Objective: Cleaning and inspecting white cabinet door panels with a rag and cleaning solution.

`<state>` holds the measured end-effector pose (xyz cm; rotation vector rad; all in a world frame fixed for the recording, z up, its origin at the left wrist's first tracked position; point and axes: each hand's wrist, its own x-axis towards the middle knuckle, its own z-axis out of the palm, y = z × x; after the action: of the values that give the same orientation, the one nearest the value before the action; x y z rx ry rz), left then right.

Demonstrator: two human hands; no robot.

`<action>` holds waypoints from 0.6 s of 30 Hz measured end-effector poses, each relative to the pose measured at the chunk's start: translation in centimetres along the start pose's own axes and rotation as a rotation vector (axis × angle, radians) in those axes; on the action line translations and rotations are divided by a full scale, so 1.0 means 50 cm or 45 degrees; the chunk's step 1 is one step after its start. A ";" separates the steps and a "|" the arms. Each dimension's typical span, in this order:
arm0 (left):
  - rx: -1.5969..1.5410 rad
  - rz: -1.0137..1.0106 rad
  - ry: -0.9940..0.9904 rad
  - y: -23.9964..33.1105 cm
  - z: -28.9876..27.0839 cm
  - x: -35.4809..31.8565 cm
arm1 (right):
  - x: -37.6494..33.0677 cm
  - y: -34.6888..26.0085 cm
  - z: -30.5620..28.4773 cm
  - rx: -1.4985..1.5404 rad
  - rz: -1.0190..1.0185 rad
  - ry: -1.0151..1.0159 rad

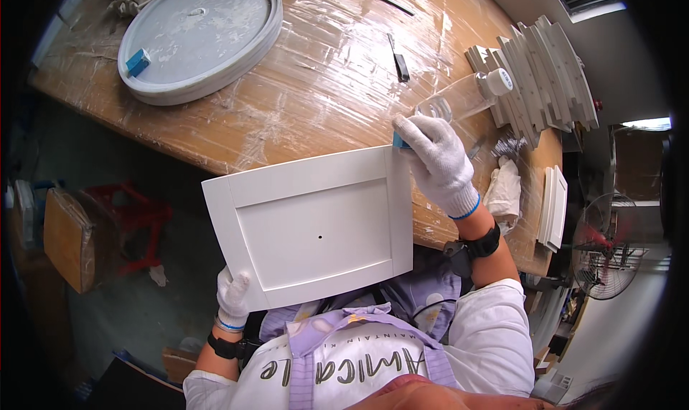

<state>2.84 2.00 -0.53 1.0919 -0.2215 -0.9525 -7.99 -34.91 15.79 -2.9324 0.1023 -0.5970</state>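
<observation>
A white square panel (308, 227) with a raised frame and a small dark hole in its middle rests against my lap, its far edge near the table edge. My left hand (232, 298), in a white glove, grips the panel's near left corner. My right hand (439, 163), also gloved, presses a small blue block (399, 143) against the panel's far right corner.
The wooden table (316, 87) is wrapped in plastic film and dusted white. A round grey disc (201, 36) lies at the far left, a stack of white panels (538, 80) at the far right, a clear plastic bottle (466, 98) beside it. A fan (610, 248) stands at the right.
</observation>
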 end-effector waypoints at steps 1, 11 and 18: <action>0.008 -0.001 -0.001 0.000 0.000 0.000 | 0.002 0.000 0.001 0.010 -0.034 0.026; 0.020 0.003 0.004 0.002 0.003 0.001 | 0.003 -0.004 0.006 -0.025 -0.039 0.036; 0.016 -0.001 0.016 -0.003 -0.003 -0.002 | 0.013 -0.013 0.015 0.044 -0.066 0.063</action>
<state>2.78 2.14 -0.72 1.1092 -0.2169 -0.9458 -7.06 -34.25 15.48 -2.8952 0.0213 -0.6725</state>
